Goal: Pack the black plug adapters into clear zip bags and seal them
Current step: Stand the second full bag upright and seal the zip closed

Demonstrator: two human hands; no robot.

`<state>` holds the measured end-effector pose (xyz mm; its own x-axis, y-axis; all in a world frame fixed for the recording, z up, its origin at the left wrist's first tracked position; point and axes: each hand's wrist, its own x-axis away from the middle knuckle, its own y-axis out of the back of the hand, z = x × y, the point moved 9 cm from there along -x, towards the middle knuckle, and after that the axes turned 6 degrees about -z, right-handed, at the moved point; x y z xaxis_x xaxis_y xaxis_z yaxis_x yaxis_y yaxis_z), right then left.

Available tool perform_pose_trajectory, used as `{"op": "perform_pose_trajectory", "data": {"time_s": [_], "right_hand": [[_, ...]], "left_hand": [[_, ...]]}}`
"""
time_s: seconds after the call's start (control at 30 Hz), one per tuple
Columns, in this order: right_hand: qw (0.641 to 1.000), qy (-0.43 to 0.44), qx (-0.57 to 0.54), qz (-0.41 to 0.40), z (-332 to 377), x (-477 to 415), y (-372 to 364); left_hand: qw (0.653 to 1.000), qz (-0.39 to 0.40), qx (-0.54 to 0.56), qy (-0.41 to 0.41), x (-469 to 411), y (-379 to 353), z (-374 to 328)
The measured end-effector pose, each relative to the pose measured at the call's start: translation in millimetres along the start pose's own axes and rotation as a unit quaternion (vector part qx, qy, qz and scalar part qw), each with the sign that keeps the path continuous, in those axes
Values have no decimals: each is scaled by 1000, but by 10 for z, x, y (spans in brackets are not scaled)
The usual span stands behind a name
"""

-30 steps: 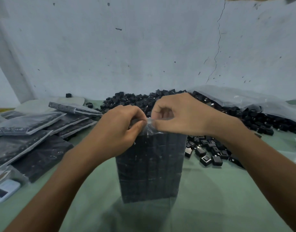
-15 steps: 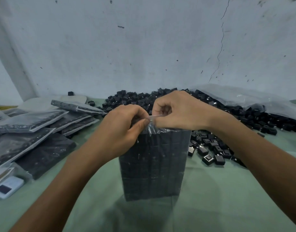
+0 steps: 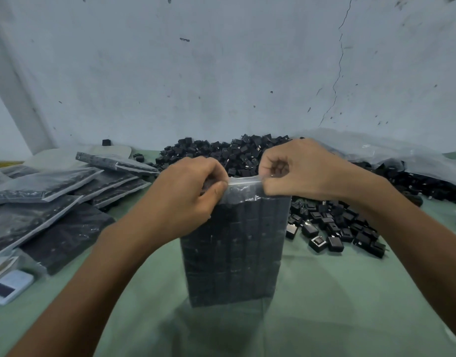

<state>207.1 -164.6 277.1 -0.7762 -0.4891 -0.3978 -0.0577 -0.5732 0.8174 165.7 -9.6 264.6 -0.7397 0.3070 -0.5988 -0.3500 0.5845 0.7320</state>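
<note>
Head view: a clear plastic zip bag (image 3: 234, 248) packed full of black plug adapters stands upright on the green tabletop (image 3: 325, 292). The left hand (image 3: 188, 191) and the right hand (image 3: 299, 171) each pinch its top seal strip (image 3: 245, 180) with curled fingers (image 3: 276, 188). A heap of loose black adapters (image 3: 234, 153) lies just behind it, and filled bags (image 3: 54, 191) are stacked to the left.

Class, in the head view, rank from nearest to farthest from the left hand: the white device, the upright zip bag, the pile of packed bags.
1. upright zip bag: centre, its top pinched by the left hand.
2. pile of packed bags: just to the left.
3. white device: lower left corner, farthest.
</note>
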Motion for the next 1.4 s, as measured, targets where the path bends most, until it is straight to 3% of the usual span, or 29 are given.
{"op": "perform_pose_trajectory", "data": {"time_s": [0.17,0.6,1.27,1.4], "right_hand": [[1000,2,11,0,28,-1,6],[998,53,25,-23,174,-19,-38],[999,-14,-21,-43,-294,291,317],[997,-46,20,-64,-541,430,531]], "left_hand": [[998,39,-52,-17,-165,-102,-151],[999,28,6,-16,-84,-189,-117],[999,36,19,-23,-70,-190,-148],[1000,24,16,1,-15,-94,-26]]}}
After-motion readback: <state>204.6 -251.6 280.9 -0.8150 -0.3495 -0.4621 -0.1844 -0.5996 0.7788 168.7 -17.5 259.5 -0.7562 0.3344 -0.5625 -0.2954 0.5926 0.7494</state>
